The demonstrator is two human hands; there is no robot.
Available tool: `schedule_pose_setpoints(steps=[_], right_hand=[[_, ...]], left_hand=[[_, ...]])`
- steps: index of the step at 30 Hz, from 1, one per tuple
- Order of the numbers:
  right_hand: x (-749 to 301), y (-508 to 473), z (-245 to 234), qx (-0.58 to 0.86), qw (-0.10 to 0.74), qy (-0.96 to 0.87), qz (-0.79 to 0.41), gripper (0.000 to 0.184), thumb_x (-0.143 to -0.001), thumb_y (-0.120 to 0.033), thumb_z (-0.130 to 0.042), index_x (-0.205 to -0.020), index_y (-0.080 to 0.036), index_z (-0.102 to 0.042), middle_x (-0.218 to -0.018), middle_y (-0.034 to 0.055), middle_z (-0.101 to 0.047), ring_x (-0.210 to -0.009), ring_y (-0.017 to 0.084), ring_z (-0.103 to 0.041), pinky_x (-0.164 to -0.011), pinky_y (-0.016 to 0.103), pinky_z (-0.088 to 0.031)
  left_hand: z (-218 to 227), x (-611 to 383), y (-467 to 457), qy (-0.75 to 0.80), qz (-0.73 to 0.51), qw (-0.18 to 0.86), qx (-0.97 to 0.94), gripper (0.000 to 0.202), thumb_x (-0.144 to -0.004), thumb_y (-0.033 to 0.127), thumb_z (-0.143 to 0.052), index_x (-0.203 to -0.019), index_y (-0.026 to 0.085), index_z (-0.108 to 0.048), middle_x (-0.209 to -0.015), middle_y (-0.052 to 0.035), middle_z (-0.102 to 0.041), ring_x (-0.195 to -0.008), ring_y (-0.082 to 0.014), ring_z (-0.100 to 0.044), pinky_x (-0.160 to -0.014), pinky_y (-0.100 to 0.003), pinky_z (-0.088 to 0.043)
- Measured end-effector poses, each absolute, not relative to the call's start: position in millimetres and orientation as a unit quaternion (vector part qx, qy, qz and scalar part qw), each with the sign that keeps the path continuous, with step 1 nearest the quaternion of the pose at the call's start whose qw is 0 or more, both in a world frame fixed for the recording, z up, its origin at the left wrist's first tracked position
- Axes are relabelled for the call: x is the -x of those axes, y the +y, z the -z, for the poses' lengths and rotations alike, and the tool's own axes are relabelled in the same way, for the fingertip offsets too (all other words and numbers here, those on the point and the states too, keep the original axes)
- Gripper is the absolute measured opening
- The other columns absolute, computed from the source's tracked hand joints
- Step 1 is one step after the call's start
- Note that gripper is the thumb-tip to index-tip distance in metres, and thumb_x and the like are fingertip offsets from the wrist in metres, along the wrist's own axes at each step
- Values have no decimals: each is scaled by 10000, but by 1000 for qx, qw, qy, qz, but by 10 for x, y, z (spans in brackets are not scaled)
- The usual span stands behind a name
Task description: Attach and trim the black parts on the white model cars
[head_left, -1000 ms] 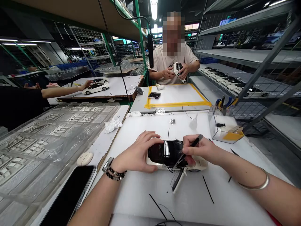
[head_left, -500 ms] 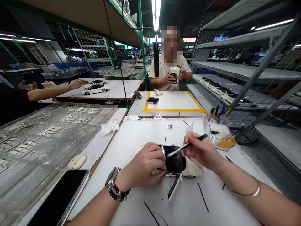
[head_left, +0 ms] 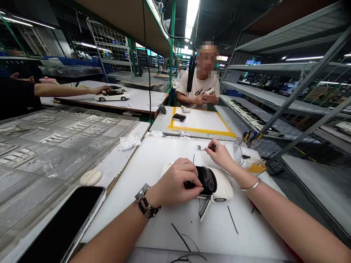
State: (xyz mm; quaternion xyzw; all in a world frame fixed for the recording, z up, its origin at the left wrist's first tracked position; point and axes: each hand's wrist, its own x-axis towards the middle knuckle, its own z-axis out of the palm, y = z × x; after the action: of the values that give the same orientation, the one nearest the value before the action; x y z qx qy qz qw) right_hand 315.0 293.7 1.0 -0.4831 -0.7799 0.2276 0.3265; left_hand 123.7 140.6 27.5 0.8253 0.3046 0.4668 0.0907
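A white model car (head_left: 226, 184) with a black cabin stands on the white work surface, its near-side door (head_left: 206, 209) swung out. My left hand (head_left: 181, 180) lies over the car's rear and cabin. Its thumb and index finger are pinched together beside the windscreen; whatever is between them is too small to make out. Farther back, my right hand (head_left: 221, 153) grips a slim dark-handled tool (head_left: 212, 147) with a thin, pale tip. That tip is at a small crumpled piece of foil (head_left: 197, 148) lying beyond the car.
Thin black strips (head_left: 233, 220) lie on the near surface. At right stands a clear box (head_left: 241, 151) of tools. A phone (head_left: 64, 223), a cream oval case (head_left: 90, 178) and clear trays (head_left: 68, 146) are at left. A co-worker (head_left: 199, 86) sits opposite; another person's arm (head_left: 71, 90) reaches toward model cars.
My right hand has moved with its tool from over the car's cabin back to the foil. My left hand's fingers have shifted right along the cabin into a pinch.
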Motion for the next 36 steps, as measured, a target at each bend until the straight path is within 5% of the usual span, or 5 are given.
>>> schedule_pose_setpoints(steps=[20,28,36], right_hand=[[-2991,3030,64,537,266,-774,-205,247,-920,-354,-552,-982,-115,-553,-781,-7,-541,-670,86,-517,-678,252,-473],[-2930,3051,69,528,309,-753,-240,233,-910,-349,-563,-935,-118,-553,-813,2,-532,-699,88,-504,-679,246,-463],[-3097,2899,-94,471,389,-678,-408,218,-763,-281,-612,-755,-166,-427,-589,-45,-491,-497,73,-436,-488,194,-350]], left_hand=[[-242,-1200,1459,307,-489,102,-810,77,-752,112,-677,-700,165,-655,-694,-8,-629,-733,-146,-563,-739,-311,-461],[-201,-1198,1474,314,-489,100,-807,84,-764,126,-676,-701,171,-645,-685,-8,-614,-709,-142,-557,-715,-305,-469],[-222,-1197,1456,316,-488,99,-807,69,-765,130,-676,-717,170,-647,-700,-16,-620,-730,-150,-567,-729,-319,-474]])
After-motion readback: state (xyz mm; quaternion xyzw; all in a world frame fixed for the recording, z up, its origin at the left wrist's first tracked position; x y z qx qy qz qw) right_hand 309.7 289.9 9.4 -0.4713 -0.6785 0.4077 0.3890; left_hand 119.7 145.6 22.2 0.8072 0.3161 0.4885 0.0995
